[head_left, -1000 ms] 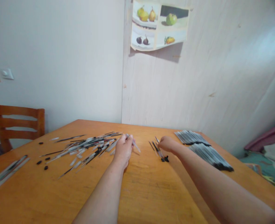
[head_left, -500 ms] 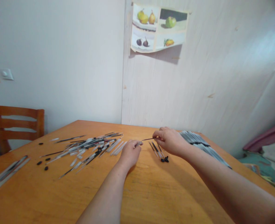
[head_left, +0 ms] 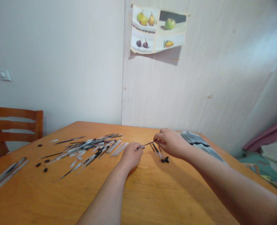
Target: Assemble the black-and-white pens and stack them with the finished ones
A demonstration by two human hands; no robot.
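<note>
My left hand is closed round a clear pen barrel, whose tip pokes out to the right. My right hand pinches a thin black ink refill and holds its end at the barrel's opening. Both hands hover just above the wooden table. Under my right hand lie a few loose refills and small black caps. A scattered pile of barrels and refills lies left of my left hand.
A neat row of assembled pens lies behind my right forearm. More pens lie at the table's left edge, with loose black caps nearby. A wooden chair stands at the far left. A fruit picture hangs on the wall.
My left hand lifted a barrel from the pile and moved right. My right hand picked up a refill and brought its end to the barrel, closing the gap.
</note>
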